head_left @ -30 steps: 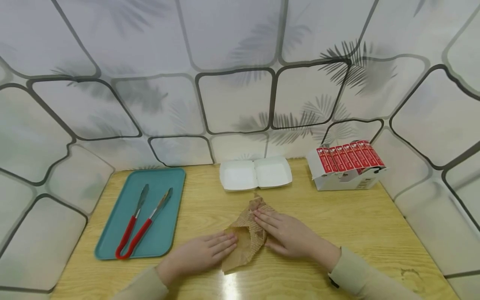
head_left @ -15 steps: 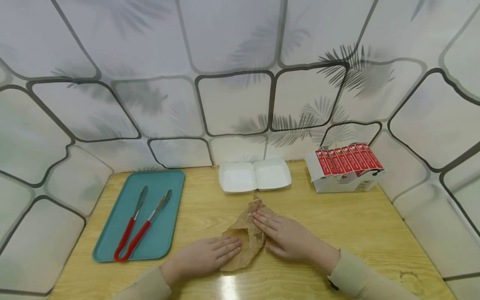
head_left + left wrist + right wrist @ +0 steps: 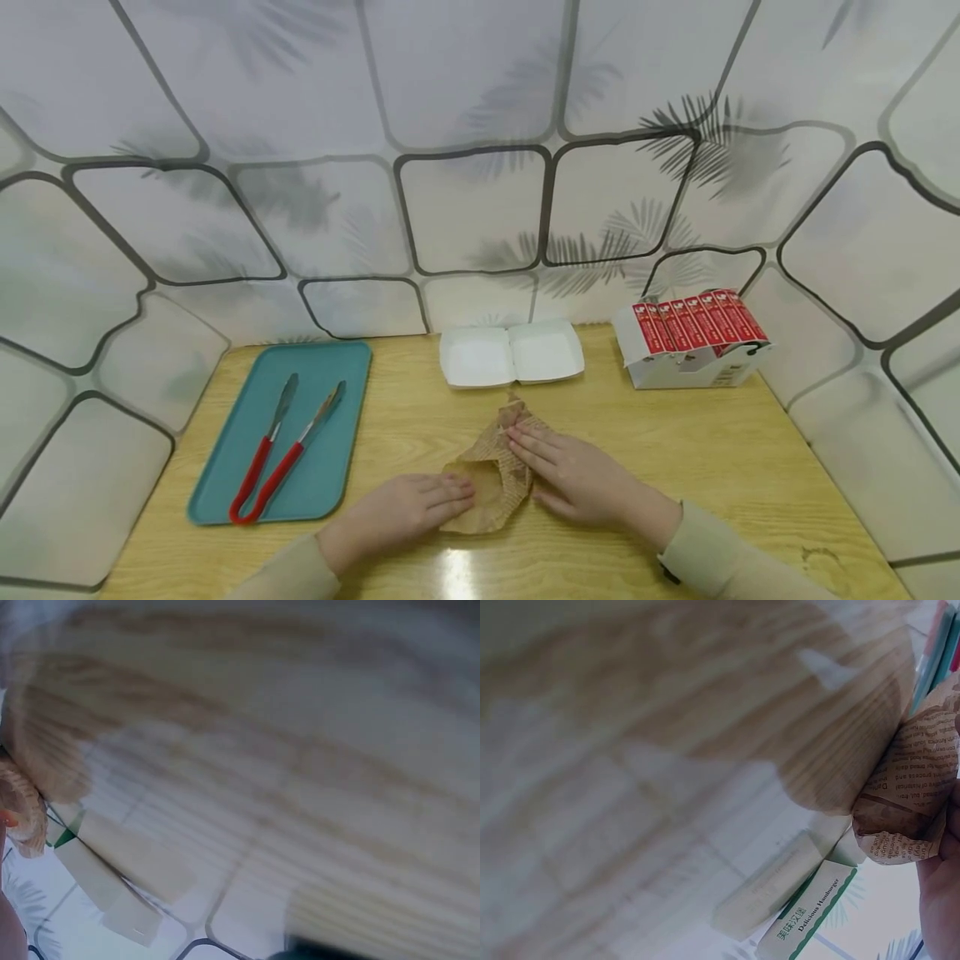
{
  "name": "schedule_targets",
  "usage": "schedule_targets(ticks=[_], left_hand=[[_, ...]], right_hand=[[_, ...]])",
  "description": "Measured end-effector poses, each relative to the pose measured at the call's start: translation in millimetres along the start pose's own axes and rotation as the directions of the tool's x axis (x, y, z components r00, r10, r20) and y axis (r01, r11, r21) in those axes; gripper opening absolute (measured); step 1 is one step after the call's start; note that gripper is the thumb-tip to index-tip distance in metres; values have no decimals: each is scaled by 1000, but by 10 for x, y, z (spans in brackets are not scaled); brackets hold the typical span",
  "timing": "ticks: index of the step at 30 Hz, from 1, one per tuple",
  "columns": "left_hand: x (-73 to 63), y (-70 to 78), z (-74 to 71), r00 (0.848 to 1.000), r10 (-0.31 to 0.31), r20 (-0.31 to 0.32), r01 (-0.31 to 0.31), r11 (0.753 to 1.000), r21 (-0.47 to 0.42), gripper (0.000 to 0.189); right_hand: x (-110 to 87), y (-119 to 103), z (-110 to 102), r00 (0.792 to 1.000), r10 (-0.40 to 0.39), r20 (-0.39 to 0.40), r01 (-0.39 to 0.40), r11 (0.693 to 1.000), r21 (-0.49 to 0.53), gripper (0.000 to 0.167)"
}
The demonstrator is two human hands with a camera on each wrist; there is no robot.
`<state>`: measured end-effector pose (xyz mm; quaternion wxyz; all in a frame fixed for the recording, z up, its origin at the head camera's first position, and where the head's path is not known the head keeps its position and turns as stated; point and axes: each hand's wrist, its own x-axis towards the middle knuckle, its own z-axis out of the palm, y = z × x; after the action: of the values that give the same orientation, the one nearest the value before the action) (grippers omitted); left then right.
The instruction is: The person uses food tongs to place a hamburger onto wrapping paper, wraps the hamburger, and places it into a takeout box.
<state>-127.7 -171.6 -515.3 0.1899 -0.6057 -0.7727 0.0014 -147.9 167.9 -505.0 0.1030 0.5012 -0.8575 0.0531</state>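
Observation:
Both hands work on a crumpled sheet of brown newsprint-patterned paper (image 3: 487, 492) on the wooden table. My left hand (image 3: 405, 510) lies with fairly straight fingers on the paper's plain inner side, at its left edge. With fingers extended, my right hand (image 3: 581, 477) presses the folded upper right part, its thumb lower down beside the paper. In the right wrist view the paper (image 3: 911, 780) stands up in a bulging fold beside the right hand (image 3: 941, 907). Whether anything lies inside is hidden. The left wrist view catches only a bit of the paper (image 3: 22, 814).
An opened white burger box (image 3: 476, 358) lies beyond the paper. Red-handled metal tongs (image 3: 258, 479) rest on a teal tray (image 3: 322, 492) at the left. A white carton (image 3: 678, 371) of red packets (image 3: 690, 321) stands at the back right. Patterned walls enclose the table.
My left hand moved inward over the paper and then drew slightly back left. The paper's near edge has shifted away from me a little. My right hand stays nearly still.

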Motion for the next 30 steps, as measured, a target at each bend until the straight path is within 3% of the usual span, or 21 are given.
schedule_targets(ticks=[9, 18, 25, 30], left_hand=[[82, -68, -20, 989, -50, -141, 49, 999, -12, 39], [239, -161, -47, 955, -128, -267, 108, 990, -88, 27], [387, -254, -29, 942, -170, -288, 143, 983, -111, 24], [498, -310, -18, 933, -239, -268, 199, 966, -167, 41]], right_hand=[[-22, 8, 15, 1000, -20, -23, 20, 1000, 0, 72], [-39, 22, 12, 999, -28, -21, 28, 1000, 3, 71], [-42, 39, 17, 999, -39, -29, 39, 999, 9, 70], [-37, 56, 36, 998, -51, -45, 52, 998, 21, 71]])
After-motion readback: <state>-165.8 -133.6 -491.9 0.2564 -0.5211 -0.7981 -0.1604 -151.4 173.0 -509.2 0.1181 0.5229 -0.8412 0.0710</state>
